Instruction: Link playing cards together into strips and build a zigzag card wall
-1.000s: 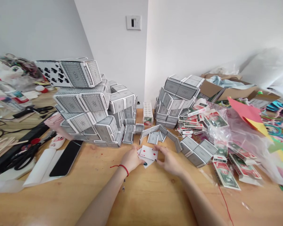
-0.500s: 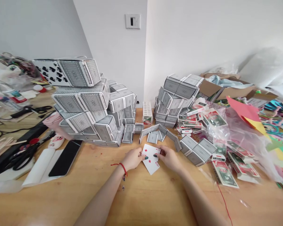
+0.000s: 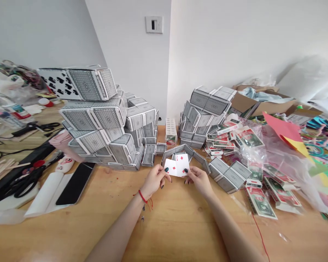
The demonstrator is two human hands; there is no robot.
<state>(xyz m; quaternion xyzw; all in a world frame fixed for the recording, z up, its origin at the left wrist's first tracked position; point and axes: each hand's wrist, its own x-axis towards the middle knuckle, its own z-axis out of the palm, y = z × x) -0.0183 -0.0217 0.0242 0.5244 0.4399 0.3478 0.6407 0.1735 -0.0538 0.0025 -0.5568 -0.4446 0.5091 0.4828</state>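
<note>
Two playing cards with red diamonds are held up face towards me at the middle of the table, overlapping at their inner edges. My left hand (image 3: 155, 179) pinches the left playing card (image 3: 171, 166), thumb on its face. My right hand (image 3: 198, 178) grips the right playing card (image 3: 182, 162), a two of diamonds, by its lower right corner. Right behind them stands a curved row of folded cards (image 3: 199, 159), partly hidden by the held cards. A block of folded cards (image 3: 229, 174) lies to the right of my right hand.
Stacked card blocks (image 3: 98, 120) rise at left, with another stack (image 3: 202, 116) at back right. Card packs (image 3: 261, 203) and plastic wrap lie at right. A phone (image 3: 75, 183), paper roll (image 3: 45, 191) and black scissors (image 3: 30, 180) lie at left. A red thread (image 3: 259, 233) trails at front right.
Both hands have lifted and turned the cards. They were tilted low over the table and overlapped more; now they are raised and spread side by side in front of the curved row.
</note>
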